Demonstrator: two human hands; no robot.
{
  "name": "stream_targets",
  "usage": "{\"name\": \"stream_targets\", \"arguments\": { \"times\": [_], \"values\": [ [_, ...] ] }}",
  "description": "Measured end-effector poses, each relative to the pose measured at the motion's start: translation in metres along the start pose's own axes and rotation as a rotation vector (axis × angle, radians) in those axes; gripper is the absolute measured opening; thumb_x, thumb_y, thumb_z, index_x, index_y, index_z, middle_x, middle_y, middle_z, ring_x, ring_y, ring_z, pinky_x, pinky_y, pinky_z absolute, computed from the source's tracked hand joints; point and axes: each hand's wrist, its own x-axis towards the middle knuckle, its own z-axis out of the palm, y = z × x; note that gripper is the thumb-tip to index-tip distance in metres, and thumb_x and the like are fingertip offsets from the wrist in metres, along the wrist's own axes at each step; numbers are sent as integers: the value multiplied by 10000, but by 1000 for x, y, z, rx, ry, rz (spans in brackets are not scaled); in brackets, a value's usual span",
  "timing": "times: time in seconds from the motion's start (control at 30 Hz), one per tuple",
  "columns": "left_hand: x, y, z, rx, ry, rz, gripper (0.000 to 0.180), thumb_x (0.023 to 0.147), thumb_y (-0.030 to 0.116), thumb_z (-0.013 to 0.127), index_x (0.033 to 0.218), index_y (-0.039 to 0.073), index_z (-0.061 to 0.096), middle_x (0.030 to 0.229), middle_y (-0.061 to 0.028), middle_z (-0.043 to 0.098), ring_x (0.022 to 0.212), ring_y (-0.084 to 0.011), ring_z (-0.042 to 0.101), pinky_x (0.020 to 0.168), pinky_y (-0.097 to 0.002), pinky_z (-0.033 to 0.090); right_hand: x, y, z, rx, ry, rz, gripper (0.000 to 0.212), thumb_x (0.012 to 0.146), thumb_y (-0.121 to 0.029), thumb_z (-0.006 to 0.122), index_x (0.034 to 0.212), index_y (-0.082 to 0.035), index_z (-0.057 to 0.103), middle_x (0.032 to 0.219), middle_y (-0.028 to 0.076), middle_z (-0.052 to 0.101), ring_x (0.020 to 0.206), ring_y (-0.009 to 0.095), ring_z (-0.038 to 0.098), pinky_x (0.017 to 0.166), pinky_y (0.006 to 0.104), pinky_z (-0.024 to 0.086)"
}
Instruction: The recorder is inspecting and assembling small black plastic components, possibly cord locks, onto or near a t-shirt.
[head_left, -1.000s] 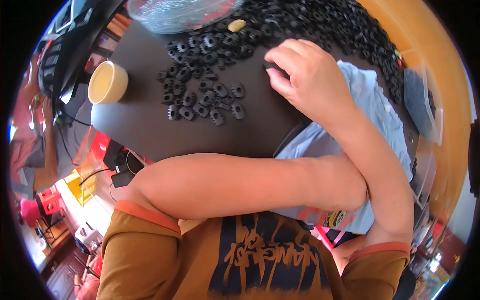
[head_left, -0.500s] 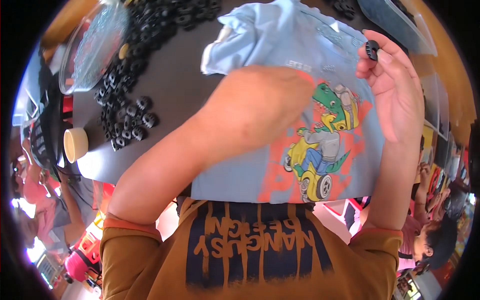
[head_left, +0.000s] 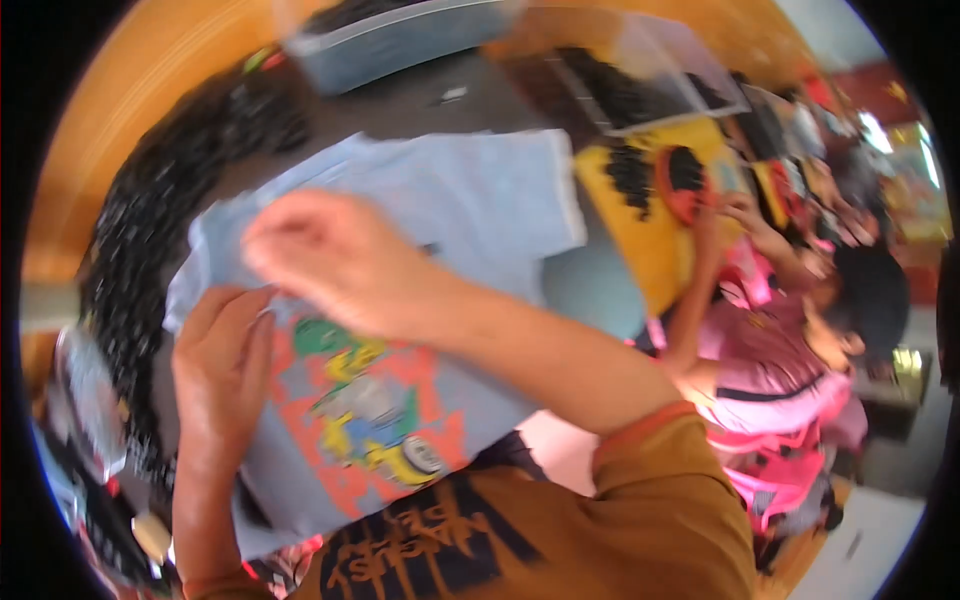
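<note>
A light blue T-shirt (head_left: 480, 190) printed with a green dinosaur on a yellow scooter lies spread on the dark table before me. Over its left part, my left hand (head_left: 225, 345) is closed, fingertips pressed together; what they pinch, if anything, is too small to name. Just above it, blurred by motion, my right hand (head_left: 330, 260) reaches across the shirt with curled fingers, and its contents are hidden. Beside my right wrist, a small dark spot (head_left: 430, 248) shows on the blue cloth, too blurred to identify.
Small black plastic pieces (head_left: 160, 210) are heaped along the left and far table. Beyond the shirt stands a clear bin (head_left: 400, 75). At right, a person in pink (head_left: 770, 350) works beside a yellow surface (head_left: 630, 265) with a red bowl (head_left: 672, 195). A beige cup (head_left: 150, 537) stands lower left.
My view has swung right, bringing the neighbouring person into sight. My right hand, earlier holding a black ridged piece apart at the right, is now beside my left hand.
</note>
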Motion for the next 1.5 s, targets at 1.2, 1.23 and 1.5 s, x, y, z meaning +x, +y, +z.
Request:
{"name": "stream_targets", "arguments": {
  "times": [1.2,1.23,1.5],
  "values": [
    [-3,-28,15,-238,139,41,248,742,-91,531,974,-1,525,819,-111,517,686,-223,525,602,-312,429,8,3,8,-484,3,-359,160,799,-146,593,868,-2,588,763,87,587,654,187,557,593,297,445],
    [-4,-25,13,-262,136,-12,237,768,-86,525,990,-3,513,825,-94,517,701,-188,524,617,-292,432,6,0,10,-557,-23,-356,169,791,-160,591,856,-4,597,767,109,586,659,221,564,601,314,448],
    [-19,-19,1,-622,193,-142,224,859,-58,489,1066,-1,426,894,-46,501,784,-81,504,675,-201,432,-18,-30,34,-754,32,-297,198,780,-200,567,794,-11,623,741,165,613,676,314,599,606,381,459]
  ]
}}
